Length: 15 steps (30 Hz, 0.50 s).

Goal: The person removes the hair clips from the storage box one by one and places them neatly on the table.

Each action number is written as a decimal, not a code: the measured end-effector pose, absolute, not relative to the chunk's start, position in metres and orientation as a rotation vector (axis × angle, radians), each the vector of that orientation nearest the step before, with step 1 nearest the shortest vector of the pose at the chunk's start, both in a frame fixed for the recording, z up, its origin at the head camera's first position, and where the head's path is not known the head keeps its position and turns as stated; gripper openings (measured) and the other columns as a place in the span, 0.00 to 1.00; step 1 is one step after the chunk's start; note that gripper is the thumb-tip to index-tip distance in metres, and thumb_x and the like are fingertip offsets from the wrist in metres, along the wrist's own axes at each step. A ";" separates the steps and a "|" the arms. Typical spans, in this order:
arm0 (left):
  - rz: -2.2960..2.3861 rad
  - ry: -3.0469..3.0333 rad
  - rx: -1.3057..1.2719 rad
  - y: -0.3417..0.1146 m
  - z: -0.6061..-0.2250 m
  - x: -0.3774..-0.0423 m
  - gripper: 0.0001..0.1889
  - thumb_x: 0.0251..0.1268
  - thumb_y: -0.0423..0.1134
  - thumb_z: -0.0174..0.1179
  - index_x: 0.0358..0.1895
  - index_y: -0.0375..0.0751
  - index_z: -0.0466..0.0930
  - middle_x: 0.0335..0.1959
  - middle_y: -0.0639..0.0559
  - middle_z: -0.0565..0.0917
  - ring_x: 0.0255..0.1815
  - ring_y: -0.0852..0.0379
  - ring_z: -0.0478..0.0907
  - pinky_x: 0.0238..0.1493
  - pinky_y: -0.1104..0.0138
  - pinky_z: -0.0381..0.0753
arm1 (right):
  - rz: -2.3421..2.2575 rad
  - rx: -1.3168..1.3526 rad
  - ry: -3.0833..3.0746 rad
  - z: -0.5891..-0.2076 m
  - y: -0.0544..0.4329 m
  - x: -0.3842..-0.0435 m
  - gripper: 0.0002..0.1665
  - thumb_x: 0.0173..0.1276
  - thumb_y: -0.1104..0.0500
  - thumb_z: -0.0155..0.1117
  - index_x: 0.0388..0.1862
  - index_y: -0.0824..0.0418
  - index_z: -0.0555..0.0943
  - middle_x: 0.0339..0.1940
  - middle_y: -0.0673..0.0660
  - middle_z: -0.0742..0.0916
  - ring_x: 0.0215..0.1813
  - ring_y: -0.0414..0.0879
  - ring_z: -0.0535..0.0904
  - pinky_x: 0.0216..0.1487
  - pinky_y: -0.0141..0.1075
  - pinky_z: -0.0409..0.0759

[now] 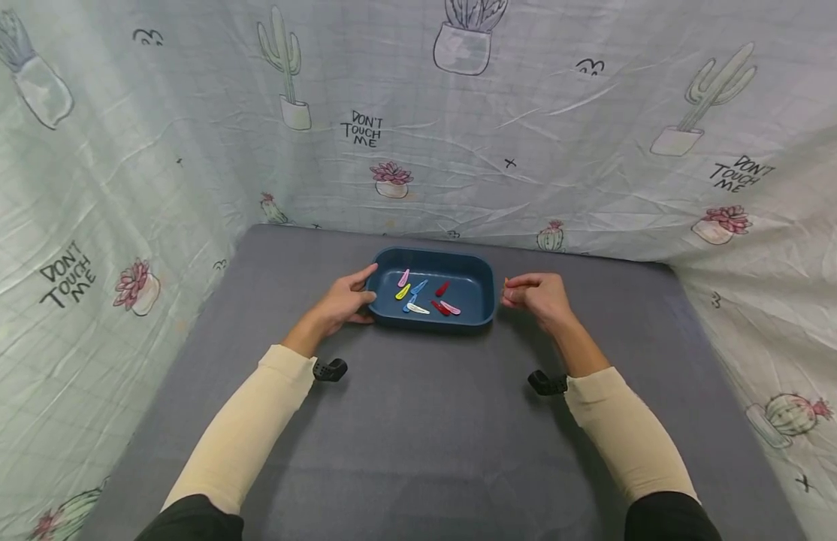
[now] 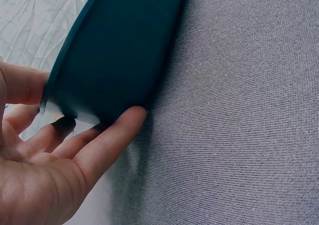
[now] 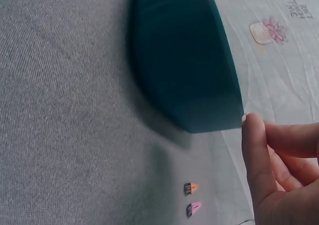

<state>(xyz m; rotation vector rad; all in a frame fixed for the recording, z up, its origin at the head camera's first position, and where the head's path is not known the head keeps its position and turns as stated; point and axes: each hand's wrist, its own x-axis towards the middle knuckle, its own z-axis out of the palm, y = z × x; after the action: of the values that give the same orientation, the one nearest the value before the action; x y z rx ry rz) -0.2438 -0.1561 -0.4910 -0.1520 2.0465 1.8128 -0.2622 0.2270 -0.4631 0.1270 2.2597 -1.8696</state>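
Note:
A dark blue rectangular tray (image 1: 432, 324) lies on the grey cloth, with several snap hair clips inside: a yellow hair clip (image 1: 403, 291), a white hair clip (image 1: 417, 309), and red, blue and pink ones. My left hand (image 1: 340, 302) holds the tray's left end, thumb at the rim and fingers against the outer wall. Just beyond the right end is my right hand (image 1: 536, 297), thumb and index finger pinched together. A small pale tip (image 3: 243, 118) shows at those fingertips; I cannot tell its kind. The right wrist view overlaps them with the tray's rim.
An orange hair clip (image 3: 191, 188) and a pink hair clip (image 3: 194, 208) lie on the cloth right of the tray, seen in the right wrist view. A printed curtain (image 1: 425, 203) rises behind the table (image 1: 405, 421) and along both sides.

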 end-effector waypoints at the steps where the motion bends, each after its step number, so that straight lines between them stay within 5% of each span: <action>1: 1.809 2.047 -0.155 -0.156 -0.491 -0.244 0.38 0.80 0.31 0.51 0.85 0.65 0.52 0.88 0.47 0.51 0.76 0.38 0.70 0.61 0.40 0.83 | -1.863 0.126 2.258 -0.463 0.227 -0.262 0.23 0.68 0.74 0.67 0.61 0.82 0.78 0.51 0.64 0.90 0.35 0.38 0.90 0.55 0.44 0.90; 7: 1.799 2.048 -0.155 -0.155 -0.492 -0.245 0.38 0.80 0.31 0.51 0.84 0.66 0.52 0.88 0.48 0.51 0.77 0.39 0.70 0.61 0.40 0.83 | -1.849 0.125 2.265 -0.460 0.222 -0.261 0.21 0.68 0.76 0.63 0.59 0.81 0.79 0.32 0.51 0.91 0.33 0.39 0.90 0.56 0.47 0.89; 15: 1.804 2.049 -0.165 -0.156 -0.491 -0.245 0.38 0.80 0.31 0.51 0.84 0.66 0.52 0.88 0.48 0.50 0.77 0.38 0.69 0.60 0.39 0.83 | -1.799 0.093 2.269 -0.453 0.213 -0.261 0.22 0.67 0.75 0.64 0.60 0.80 0.79 0.38 0.56 0.91 0.34 0.39 0.91 0.60 0.50 0.87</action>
<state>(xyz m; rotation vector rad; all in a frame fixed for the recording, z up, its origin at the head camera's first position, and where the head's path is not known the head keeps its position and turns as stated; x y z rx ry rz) -0.2445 -0.1561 -0.4911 -0.1653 2.0490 1.8036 -0.2609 0.2126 -0.4531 0.0925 2.2692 -1.7992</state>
